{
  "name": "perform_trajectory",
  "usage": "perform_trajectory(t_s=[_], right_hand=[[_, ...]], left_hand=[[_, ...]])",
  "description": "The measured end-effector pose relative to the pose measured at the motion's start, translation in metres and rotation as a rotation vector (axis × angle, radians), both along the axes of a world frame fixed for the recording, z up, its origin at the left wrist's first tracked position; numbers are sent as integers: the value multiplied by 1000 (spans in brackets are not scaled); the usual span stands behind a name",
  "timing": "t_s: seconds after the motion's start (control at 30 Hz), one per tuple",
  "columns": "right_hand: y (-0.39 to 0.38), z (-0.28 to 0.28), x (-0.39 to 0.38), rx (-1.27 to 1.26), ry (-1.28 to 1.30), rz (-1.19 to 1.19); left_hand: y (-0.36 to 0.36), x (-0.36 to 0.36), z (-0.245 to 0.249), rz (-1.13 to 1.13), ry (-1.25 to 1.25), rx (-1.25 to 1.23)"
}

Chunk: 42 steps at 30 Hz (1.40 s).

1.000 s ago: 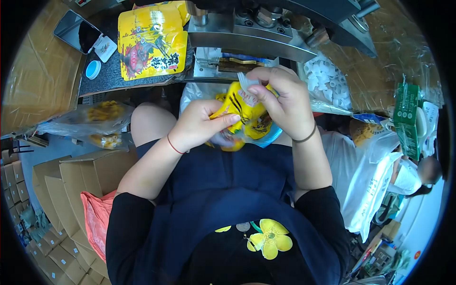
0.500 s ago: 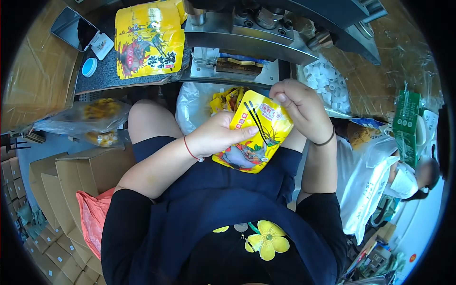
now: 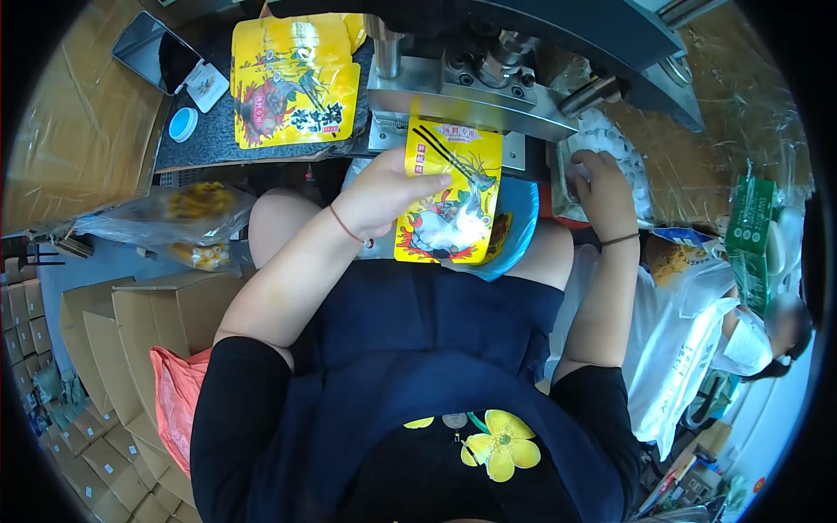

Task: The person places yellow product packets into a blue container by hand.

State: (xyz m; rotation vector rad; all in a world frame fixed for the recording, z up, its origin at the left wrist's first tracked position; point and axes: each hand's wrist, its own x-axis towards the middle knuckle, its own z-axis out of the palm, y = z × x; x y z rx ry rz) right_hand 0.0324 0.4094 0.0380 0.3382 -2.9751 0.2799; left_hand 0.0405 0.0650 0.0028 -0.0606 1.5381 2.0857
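My left hand (image 3: 381, 196) pinches a yellow printed pouch (image 3: 449, 209) by its left side, thumb across the front. The pouch stands nearly upright before the metal press (image 3: 471, 109), its top edge blurred against the press block. My right hand (image 3: 602, 196) is at a tray of small white plastic pieces (image 3: 623, 161), fingers curled at its near left side. Whatever lies between those fingers is too small or hidden to make out. Below the held pouch hangs a bluish plastic bag (image 3: 520, 231), with more yellow packaging partly visible in it.
A stack of yellow pouches (image 3: 296, 83) lies on the dark worktop at left, beside a blue-white round lid (image 3: 182, 125) and an open case with a mirror-like lid (image 3: 148, 52). Cardboard boxes (image 3: 174, 322) stand at lower left. A masked person (image 3: 745, 336) is at far right.
My left hand has raised the pouch forward to the press and turned it more upright. My right hand has left the pouch's top corner and moved right to the white pieces.
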Motion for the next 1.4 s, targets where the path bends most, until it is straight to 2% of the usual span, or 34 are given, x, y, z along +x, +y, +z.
perform_trajectory(t_s=[0.07,0.13,0.17,0.2,0.23,0.27,0.3,0.37,0.43,0.53,0.6,0.67,0.7,0.8,0.83,0.87,0.93,0.97,1.0,1.07,1.13,1.2,1.23,1.3,1.4], right_hand=[[1,-3,5,-97,124,23],[0,-4,10,-130,311,15],[-1,-3,12,-148,408,9],[-3,-1,17,-185,387,-50],[-5,1,22,-219,367,-110],[-8,5,27,-252,346,-168],[-13,10,30,-221,322,-136],[-34,15,34,-344,292,-68],[-57,14,32,-422,292,30],[-72,18,34,-390,287,136],[-73,18,36,-441,256,152],[-71,19,38,-481,217,138],[-70,21,38,-488,215,142],[-68,19,46,-530,174,125],[-71,18,47,-557,160,120],[-75,16,47,-585,151,115],[-91,17,45,-548,143,317],[-100,19,45,-570,95,399],[-106,22,47,-590,45,480],[-110,31,50,-778,42,387],[-114,45,53,-986,13,247],[-110,57,52,-948,-40,281],[-111,69,56,-751,-154,237],[-109,62,56,-408,-89,322],[-91,51,52,-446,-198,383]], left_hand=[[-18,-1,-8,202,417,-533],[-64,-17,-6,565,1058,-1048],[-83,-19,-4,413,1127,-1314],[-100,-20,-2,244,1186,-1574],[-110,-16,-16,102,1263,-1664],[-121,-11,-26,25,1238,-1601],[-127,-4,-28,-53,1214,-1536],[-132,6,-20,-204,1116,-1389],[-119,15,-5,43,1257,-1258],[-119,15,-3,466,1443,-1066],[-128,14,-6,405,1426,-1178],[-152,11,-8,-12,1249,-1510],[-154,13,-5,-111,1335,-1492],[-148,23,4,-146,1178,-1395],[-141,23,10,-19,1138,-1254],[-134,25,7,89,946,-1020],[-114,32,2,269,556,-546],[-97,34,4,285,648,-437],[-81,39,13,206,563,-324],[-50,46,18,12,466,-222],[-26,51,16,-70,439,-239],[-8,55,14,-100,466,-281],[-4,57,13,-119,481,-291],[4,60,9,-124,505,-280],[13,62,1,-89,495,-236]])
